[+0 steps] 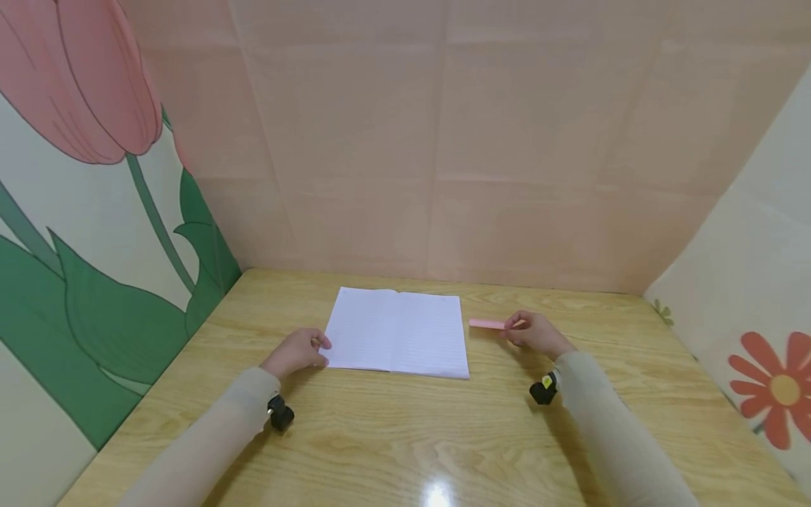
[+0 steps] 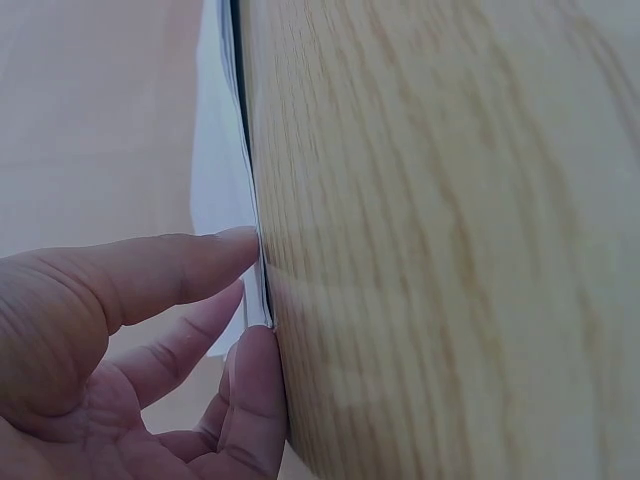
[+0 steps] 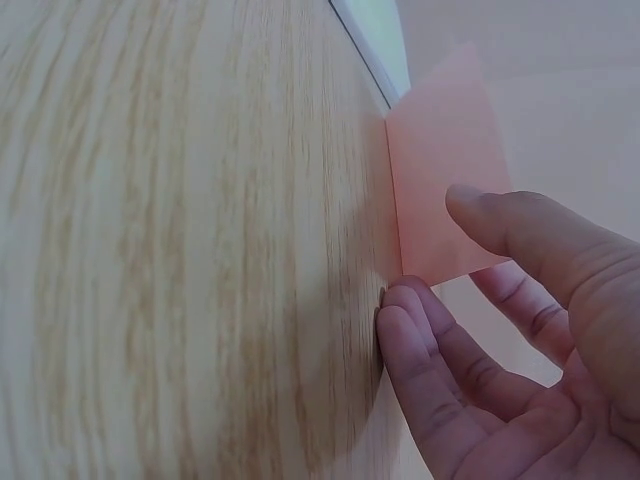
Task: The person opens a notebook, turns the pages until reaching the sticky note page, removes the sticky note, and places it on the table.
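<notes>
An open notebook [image 1: 431, 334] with white ruled pages lies flat on the wooden table. At its near left corner rests my left hand [image 1: 299, 351]. In the left wrist view the thumb [image 2: 215, 255] lies against the page edge, and other fingers [image 2: 258, 380] reach the corner beside it. To the right of the notebook, my right hand [image 1: 535, 332] pinches one end of a pink paper slip [image 1: 485, 324]. The right wrist view shows the thumb [image 3: 490, 215] over the slip [image 3: 440, 150], with part of the fingers hidden behind it. The slip's far end points toward the notebook.
The wooden table [image 1: 405, 436] runs back to a plain peach-toned backdrop [image 1: 437, 141]. A tulip-printed panel [image 1: 95, 282] borders the left side, and a panel with a red flower [image 1: 782, 389] borders the right. Small black cameras [image 1: 280, 414] hang at both wrists.
</notes>
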Available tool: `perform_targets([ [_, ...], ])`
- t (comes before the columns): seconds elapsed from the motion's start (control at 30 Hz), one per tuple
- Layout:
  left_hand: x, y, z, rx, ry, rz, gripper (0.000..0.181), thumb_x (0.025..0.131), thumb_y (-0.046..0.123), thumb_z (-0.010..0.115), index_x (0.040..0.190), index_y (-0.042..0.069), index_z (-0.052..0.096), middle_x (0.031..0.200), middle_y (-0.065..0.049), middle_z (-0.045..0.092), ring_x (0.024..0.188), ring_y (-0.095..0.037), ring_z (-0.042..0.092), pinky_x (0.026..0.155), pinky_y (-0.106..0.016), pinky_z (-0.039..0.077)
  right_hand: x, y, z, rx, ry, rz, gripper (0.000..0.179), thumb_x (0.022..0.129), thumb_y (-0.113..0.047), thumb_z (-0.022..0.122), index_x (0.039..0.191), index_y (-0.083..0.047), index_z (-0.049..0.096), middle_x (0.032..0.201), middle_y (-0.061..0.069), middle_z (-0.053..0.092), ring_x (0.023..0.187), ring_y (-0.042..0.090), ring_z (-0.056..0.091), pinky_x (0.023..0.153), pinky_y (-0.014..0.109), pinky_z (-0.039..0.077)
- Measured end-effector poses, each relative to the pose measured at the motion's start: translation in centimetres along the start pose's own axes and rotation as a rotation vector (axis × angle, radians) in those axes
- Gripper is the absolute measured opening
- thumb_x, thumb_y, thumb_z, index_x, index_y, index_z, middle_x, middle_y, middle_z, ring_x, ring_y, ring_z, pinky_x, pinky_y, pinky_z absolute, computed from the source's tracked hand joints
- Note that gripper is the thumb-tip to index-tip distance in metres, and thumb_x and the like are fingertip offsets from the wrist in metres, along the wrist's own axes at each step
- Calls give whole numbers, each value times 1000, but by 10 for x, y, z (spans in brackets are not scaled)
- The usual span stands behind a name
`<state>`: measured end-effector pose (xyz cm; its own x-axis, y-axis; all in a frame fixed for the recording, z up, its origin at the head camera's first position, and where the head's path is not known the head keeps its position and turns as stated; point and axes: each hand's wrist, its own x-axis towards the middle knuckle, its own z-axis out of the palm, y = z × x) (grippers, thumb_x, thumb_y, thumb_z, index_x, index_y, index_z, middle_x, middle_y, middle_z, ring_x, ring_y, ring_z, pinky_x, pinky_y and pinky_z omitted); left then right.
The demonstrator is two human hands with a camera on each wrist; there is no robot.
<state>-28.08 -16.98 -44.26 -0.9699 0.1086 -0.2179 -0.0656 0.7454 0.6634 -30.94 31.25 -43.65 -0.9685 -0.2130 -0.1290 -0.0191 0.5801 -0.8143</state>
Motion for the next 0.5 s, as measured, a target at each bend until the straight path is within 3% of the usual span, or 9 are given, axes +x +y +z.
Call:
perform_targets([
  [0.5,1,-1,1,5,-1,-2,24,78,7,78,98,8,66,94,-8,57,83,-21,51,73,-32,42,-2,4,-3,7,-8,-9,37,88,-14,70,113,7,53,108,23,66,85,16,61,72,25,52],
])
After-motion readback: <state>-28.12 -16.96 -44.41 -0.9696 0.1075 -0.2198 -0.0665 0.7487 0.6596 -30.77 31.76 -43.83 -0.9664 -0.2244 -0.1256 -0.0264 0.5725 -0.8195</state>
